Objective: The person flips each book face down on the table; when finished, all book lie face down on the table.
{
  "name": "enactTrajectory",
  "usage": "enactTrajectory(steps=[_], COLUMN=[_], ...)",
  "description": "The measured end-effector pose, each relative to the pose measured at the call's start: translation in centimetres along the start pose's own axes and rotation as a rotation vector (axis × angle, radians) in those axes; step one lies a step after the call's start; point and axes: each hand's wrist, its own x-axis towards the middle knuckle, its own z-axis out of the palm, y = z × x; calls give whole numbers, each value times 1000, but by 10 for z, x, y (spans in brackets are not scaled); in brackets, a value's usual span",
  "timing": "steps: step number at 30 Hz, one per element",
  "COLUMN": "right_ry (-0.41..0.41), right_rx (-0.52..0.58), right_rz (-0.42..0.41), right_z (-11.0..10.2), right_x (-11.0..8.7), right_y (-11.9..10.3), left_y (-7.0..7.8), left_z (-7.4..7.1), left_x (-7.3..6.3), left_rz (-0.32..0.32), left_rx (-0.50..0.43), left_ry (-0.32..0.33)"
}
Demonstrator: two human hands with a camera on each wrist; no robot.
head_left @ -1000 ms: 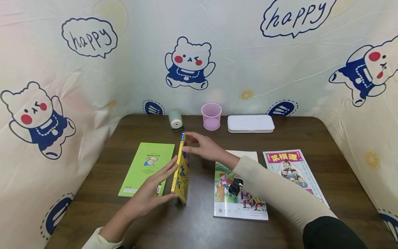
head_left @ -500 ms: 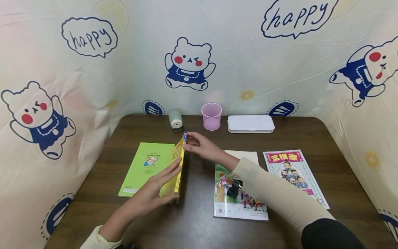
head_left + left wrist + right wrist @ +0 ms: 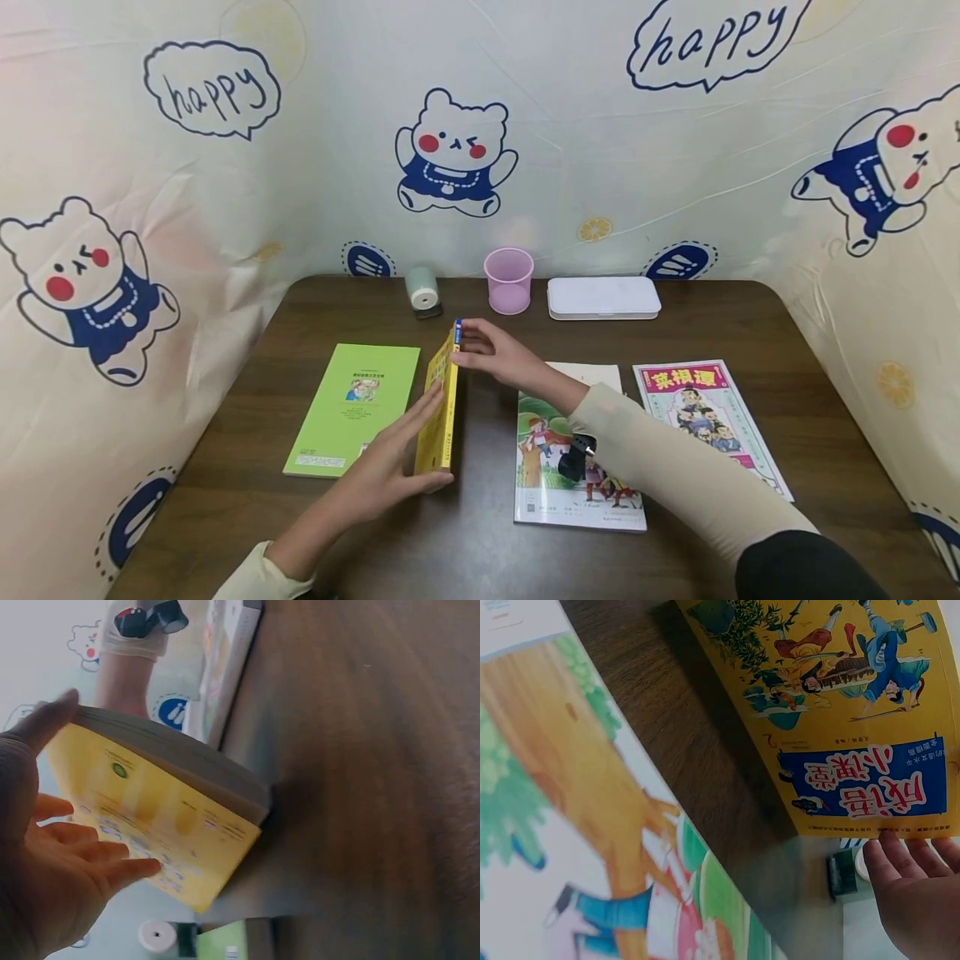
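A yellow book (image 3: 447, 425) stands on its edge above the table between my hands, its spine up. My left hand (image 3: 382, 471) holds it from the left: the fingers lie along the yellow back cover, and the thumb crosses the near page edge in the left wrist view. At the far end my right hand (image 3: 495, 354) grips the book's corner. The right wrist view shows the illustrated front cover (image 3: 832, 697) with a blue title panel, the fingertips at its edge. A green book (image 3: 330, 425) lies flat left of my left hand.
Right of the yellow book, a picture book (image 3: 540, 492) lies under my right forearm, with a pink-and-white book (image 3: 697, 400) beside it. Along the back stand a pale green cylinder (image 3: 423, 289), a pink cup (image 3: 510, 283) and a flat white case (image 3: 603, 298).
The yellow book first tipped left, turning its front cover out of the head view and its back cover into it. Then both hands shifted slightly right with it, off the green book.
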Motion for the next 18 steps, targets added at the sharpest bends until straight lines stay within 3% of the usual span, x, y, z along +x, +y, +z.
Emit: enactTrajectory(steps=[8,18], right_ry=[5,-21], right_rx=[33,32], right_rz=[-6,-58], right_z=[-6,-15], right_x=[-8,-16], right_y=[6,19], left_y=[-12,-11], left_z=[14,19], left_x=[1,4], left_rz=[-80,-162], left_rx=[-63,-84], left_ry=[-44,-99])
